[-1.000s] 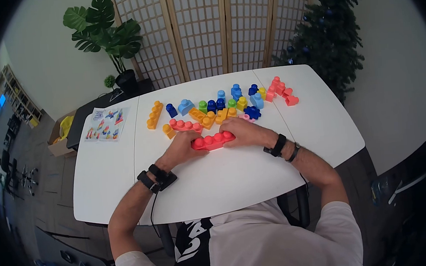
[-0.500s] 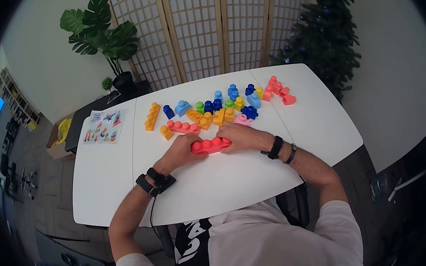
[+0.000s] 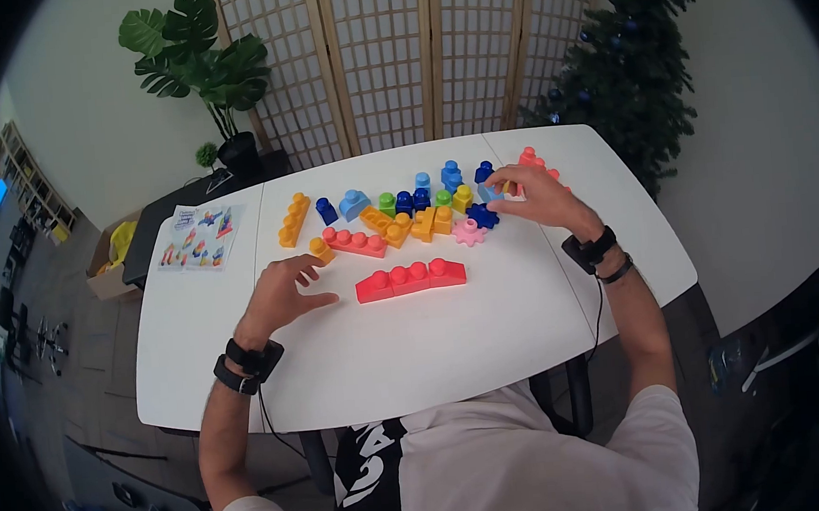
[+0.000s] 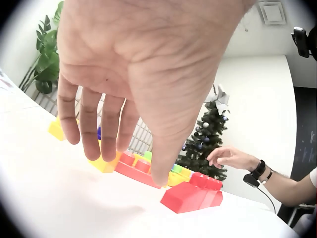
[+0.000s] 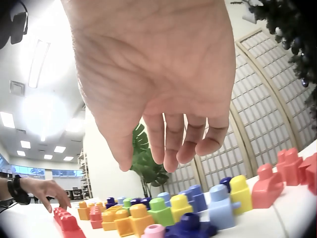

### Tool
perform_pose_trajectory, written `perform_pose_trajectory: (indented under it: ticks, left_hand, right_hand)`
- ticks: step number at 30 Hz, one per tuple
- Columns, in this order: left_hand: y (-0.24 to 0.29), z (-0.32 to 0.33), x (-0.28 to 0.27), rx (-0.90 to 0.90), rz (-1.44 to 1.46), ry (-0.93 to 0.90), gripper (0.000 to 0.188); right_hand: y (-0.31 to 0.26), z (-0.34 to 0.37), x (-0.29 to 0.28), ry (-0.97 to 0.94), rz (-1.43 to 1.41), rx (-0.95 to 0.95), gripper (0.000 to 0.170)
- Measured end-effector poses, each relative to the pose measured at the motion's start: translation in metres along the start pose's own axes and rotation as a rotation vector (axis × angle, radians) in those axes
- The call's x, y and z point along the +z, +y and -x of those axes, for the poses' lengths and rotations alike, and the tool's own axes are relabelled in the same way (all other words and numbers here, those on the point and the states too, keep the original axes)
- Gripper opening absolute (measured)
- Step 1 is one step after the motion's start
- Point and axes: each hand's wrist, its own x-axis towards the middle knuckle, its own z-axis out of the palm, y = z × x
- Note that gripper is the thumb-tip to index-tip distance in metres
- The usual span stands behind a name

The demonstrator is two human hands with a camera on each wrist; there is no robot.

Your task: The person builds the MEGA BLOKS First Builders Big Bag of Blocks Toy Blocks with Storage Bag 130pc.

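A row of joined red toy building blocks (image 3: 409,282) with sloped ends lies on the white table in front of the person. My left hand (image 3: 284,297) is just left of this row, fingers spread and loosely bent, holding nothing; an orange block (image 3: 321,250) is near its fingertips. Over the right side of the block spread is my right hand (image 3: 543,197). Its fingers hang apart above a light blue block (image 5: 222,208), a yellow block (image 5: 241,192) and a coral block (image 5: 267,187), and the palm is bare in the right wrist view.
Several loose blocks stretch across the table's middle and back, including a coral four-stud block (image 3: 354,242), a long orange block (image 3: 295,221), a dark blue gear (image 3: 483,216) and a pink gear (image 3: 469,232). A picture sheet (image 3: 201,240) lies at the left.
Both hands have let go of the red block row, which stays on the table with its ends showing. The left hand has moved left; the right has moved right and farther back over the blocks.
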Motion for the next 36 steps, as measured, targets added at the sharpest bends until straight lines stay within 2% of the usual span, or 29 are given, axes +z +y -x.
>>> perform_pose_trajectory:
  ticks: [2,3,4,5,7,9,11,13,15,16,18,19,21,22,24,27,29,31,33,35,36]
  left_hand:
    - [-0.02,0.0,-0.005,-0.027,0.001,0.012,0.055]
    - [-0.028,-0.001,-0.006,-0.052,0.0,0.022,0.051]
    - [-0.03,-0.003,-0.008,-0.058,-0.011,0.07,0.041]
    - [-0.035,-0.008,-0.009,-0.058,-0.01,0.074,0.041]
    - [-0.044,-0.022,-0.009,0.071,-0.054,0.294,0.037]
    - [-0.027,-0.038,-0.012,0.01,-0.017,0.28,0.039]
    - [-0.025,-0.056,-0.003,0.214,0.05,0.289,0.044]
    - [-0.023,-0.072,0.012,0.341,-0.032,0.237,0.045]
    - [-0.009,-0.08,0.02,0.34,-0.217,0.149,0.039]
    - [-0.012,-0.084,0.024,0.342,-0.219,0.152,0.039]
    - [-0.018,-0.096,0.033,0.232,-0.405,0.024,0.032]
    - [-0.018,-0.097,0.03,0.236,-0.407,0.024,0.032]
    - [-0.012,-0.094,0.016,0.273,-0.313,0.062,0.03]
    - [0.001,-0.09,0.002,0.277,-0.316,0.058,0.03]
    - [0.037,-0.075,-0.028,0.342,-0.102,0.07,0.034]
    - [0.057,-0.066,-0.03,0.433,0.065,0.119,0.036]
    - [0.068,-0.059,-0.02,0.425,0.154,0.124,0.035]
    - [0.075,-0.051,-0.008,0.42,0.244,0.129,0.035]
    - [0.075,-0.046,0.007,0.374,0.375,0.077,0.035]
    - [0.066,-0.045,0.024,0.338,0.393,0.063,0.037]
    - [0.06,-0.046,0.033,0.305,0.395,0.042,0.037]
  right_hand:
    - [0.017,0.007,-0.011,0.098,0.034,0.054,0.028]
    - [0.028,0.01,-0.013,0.097,0.036,0.051,0.028]
    - [0.035,0.011,-0.015,0.115,0.009,0.113,0.024]
    - [0.041,0.011,-0.014,0.133,-0.018,0.175,0.021]
    - [0.047,0.012,-0.01,0.138,-0.035,0.166,0.022]
    - [0.046,0.012,-0.005,0.142,-0.052,0.157,0.022]
    - [0.039,0.007,0.002,0.123,-0.068,0.088,0.021]
    - [0.03,0.001,0.01,0.123,-0.052,0.071,0.021]
    - [0.023,-0.005,0.014,0.113,-0.072,0.028,0.021]
    - [0.019,-0.009,0.01,0.106,-0.074,0.02,0.021]
    - [0.007,-0.01,0.008,0.07,-0.063,0.011,0.022]
    - [-0.007,-0.009,0.006,0.03,-0.053,0.006,0.023]
    - [-0.024,-0.009,0.0,0.029,-0.055,0.001,0.023]
    - [-0.032,-0.009,-0.002,0.023,-0.059,-0.004,0.022]
    - [-0.05,-0.007,0.002,0.011,-0.085,-0.046,0.025]
    - [-0.074,-0.011,0.016,-0.004,-0.117,-0.131,0.031]
    - [-0.087,-0.013,0.031,0.001,-0.132,-0.166,0.035]
    - [-0.091,-0.016,0.05,0.11,-0.091,-0.366,0.044]
    - [-0.092,-0.018,0.055,0.094,-0.11,-0.361,0.042]
    - [-0.093,-0.019,0.055,-0.127,-0.186,-0.206,0.036]
    - [-0.091,-0.019,0.059,-0.127,-0.185,-0.206,0.036]
